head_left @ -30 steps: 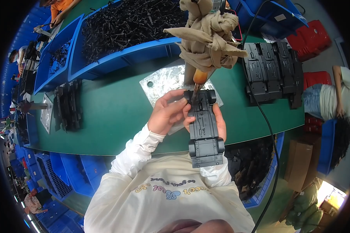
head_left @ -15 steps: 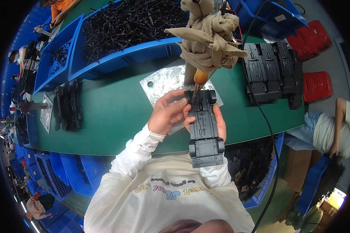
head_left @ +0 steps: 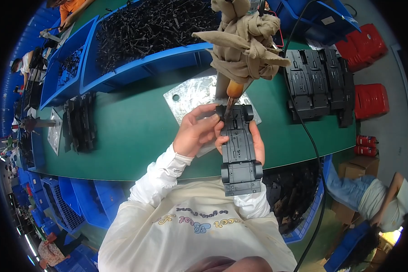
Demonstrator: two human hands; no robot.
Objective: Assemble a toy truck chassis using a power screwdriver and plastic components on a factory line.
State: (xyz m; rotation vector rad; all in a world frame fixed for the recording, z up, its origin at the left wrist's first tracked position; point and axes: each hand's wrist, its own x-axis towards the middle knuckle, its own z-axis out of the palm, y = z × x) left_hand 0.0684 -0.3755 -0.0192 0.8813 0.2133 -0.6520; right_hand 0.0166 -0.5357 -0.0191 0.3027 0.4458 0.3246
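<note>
A long black plastic toy-car chassis (head_left: 239,149) with rounded wheel arches is held over the table, lengthwise toward me. My right hand (head_left: 257,143) grips it around its right side, with fingertips showing at the left edge. At the far left corner my left hand (head_left: 196,131) is closed, thumb and fingers pinching the edge. A soldering iron (head_left: 234,93) with an orange-brown handle points down, its metal tip at the far end of the chassis; whether it touches is hard to tell. Knotted beige cloth (head_left: 247,50) wraps the mount above it. Beneath lies a shiny metal plate (head_left: 184,94).
Blue bins (head_left: 145,68) of small black parts stand at the back left. Stacked chassis lie on the right (head_left: 308,84) and left (head_left: 79,124) of the green table (head_left: 127,145). A black cable (head_left: 310,140) hangs on the right. Red stools (head_left: 371,100) and a person (head_left: 371,199) carrying a blue bin are beyond.
My hands, the chassis and the iron are almost unmoved. On the right, the person with the blue bin has moved nearer and lower in view, uncovering red cylinders and a cardboard box.
</note>
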